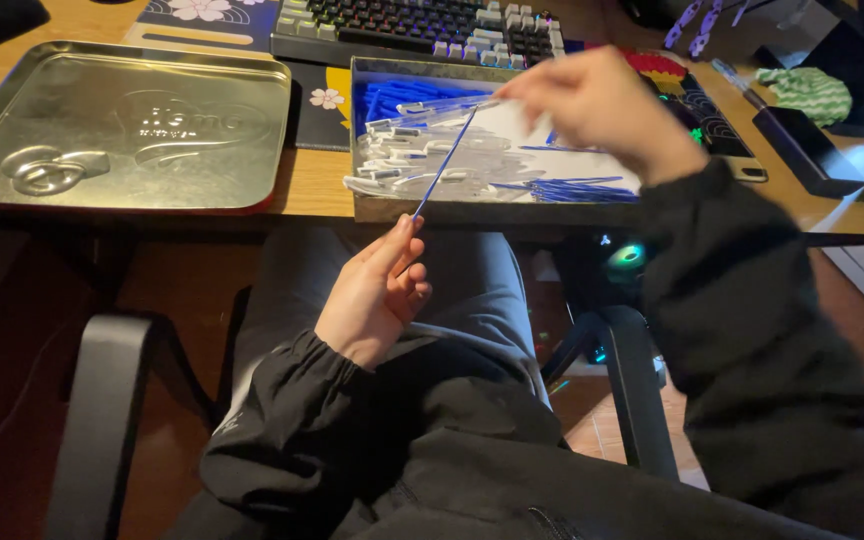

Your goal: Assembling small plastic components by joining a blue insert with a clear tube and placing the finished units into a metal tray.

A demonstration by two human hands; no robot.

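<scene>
My left hand (377,290) rests above my lap and pinches the lower end of a thin blue refill rod (447,165), which slants up toward the tin. My right hand (587,100) hovers over the open metal tin (372,205) and pinches the upper end of that rod, or a clear pen barrel on it; blur hides which. Inside the tin lie several clear pen barrels (422,160) on the left and loose blue refills (577,188) on the right.
The tin's empty lid (122,125) lies upside down at the left of the wooden desk (317,180). A backlit keyboard (422,25) stands behind the tin. A dark pen (742,85) and a green cloth (807,90) lie at the right. Chair armrests (102,420) flank my legs.
</scene>
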